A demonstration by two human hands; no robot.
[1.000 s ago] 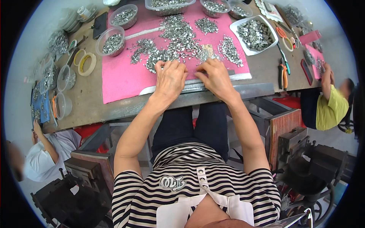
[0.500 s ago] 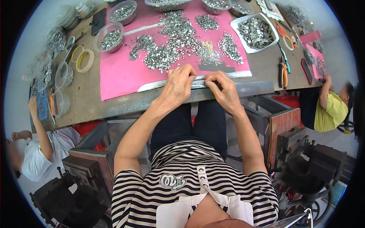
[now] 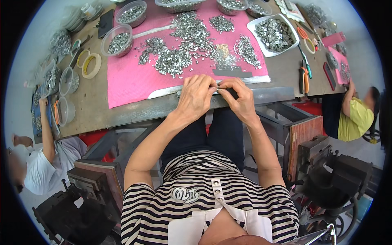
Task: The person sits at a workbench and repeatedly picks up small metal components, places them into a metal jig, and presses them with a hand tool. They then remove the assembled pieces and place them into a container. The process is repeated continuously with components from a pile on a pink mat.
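Observation:
At the front edge of the table, my left hand (image 3: 197, 94) and my right hand (image 3: 239, 98) meet with their fingertips pinched together. Between them is something tiny that I cannot make out. Both rest over a metal bar (image 3: 269, 94) along the table edge. Just beyond the hands, a flat dark grey strip (image 3: 232, 73) lies on the pink mat (image 3: 126, 87). Thin silvery slivers (image 3: 227, 63) are scattered past it. Heaps of small shiny metal pieces (image 3: 173, 61) cover the mat's middle.
Clear tubs (image 3: 131, 36) of metal pieces ring the mat, with a white tray (image 3: 261, 47) at right. Pliers (image 3: 304, 79) lie on the right, tape rolls (image 3: 98, 67) on the left. One person (image 3: 45, 163) works at left, another (image 3: 355, 118) at right.
My left hand has shifted right and slightly down, its fingertips now meeting the right hand's. The right hand has moved slightly left. At left, the other person's arm has moved.

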